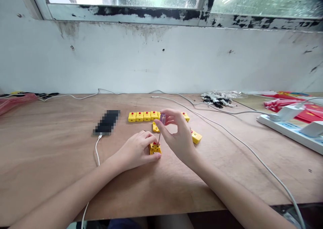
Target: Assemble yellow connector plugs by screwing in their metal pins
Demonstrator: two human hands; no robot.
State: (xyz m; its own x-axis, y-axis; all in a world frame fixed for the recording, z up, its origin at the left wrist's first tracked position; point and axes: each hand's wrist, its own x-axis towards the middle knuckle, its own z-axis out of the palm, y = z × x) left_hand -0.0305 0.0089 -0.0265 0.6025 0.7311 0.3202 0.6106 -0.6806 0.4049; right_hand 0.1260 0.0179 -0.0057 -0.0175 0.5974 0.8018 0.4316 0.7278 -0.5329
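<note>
My right hand (pixel 178 131) is closed around the purple handle of a screwdriver (pixel 163 119), which stands almost upright. Its thin shaft runs down to a small yellow plastic block (pixel 154 149) with dark holes and a bit of red. With thumb and fingers, my left hand (pixel 137 147) grips that block against the table. Just behind it lies another yellow piece (pixel 155 127), partly covered by my right hand. Farther back is a row of several yellow blocks with red buttons (pixel 146 116); my right hand hides part of it. One more yellow block (pixel 196 137) lies right of that hand.
On the wooden table (pixel 63 161), a blurred-out dark phone (pixel 107 122) lies left, plugged into a white cable (pixel 97 151). Black and white small parts (pixel 219 99) are heaped at the back right. A white power strip (pixel 290 128) and red flags (pixel 308 112) are far right.
</note>
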